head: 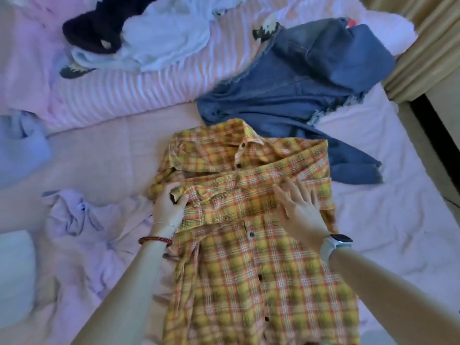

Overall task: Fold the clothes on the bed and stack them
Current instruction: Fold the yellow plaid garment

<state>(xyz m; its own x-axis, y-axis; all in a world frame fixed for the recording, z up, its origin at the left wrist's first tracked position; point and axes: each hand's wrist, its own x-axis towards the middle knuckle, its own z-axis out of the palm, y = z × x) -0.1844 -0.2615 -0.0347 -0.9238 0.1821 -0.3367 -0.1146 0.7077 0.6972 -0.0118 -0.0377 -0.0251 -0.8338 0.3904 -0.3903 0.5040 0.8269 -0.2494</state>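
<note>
The left hand [170,204] pinches a cuff [180,192] of the plaid shirt [249,257] on the bed [385,220] — the right hand [297,207], fingers spread flat, presses the folded sleeve beside it.

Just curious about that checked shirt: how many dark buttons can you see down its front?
5 on the plaid shirt: one at the collar, one just below, one mid-chest, two lower. The folded sleeve may hide more.

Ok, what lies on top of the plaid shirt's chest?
A sleeve lies folded across the plaid shirt; the left hand grips its cuff, the right hand presses flat. The placket beneath is covered.
</note>
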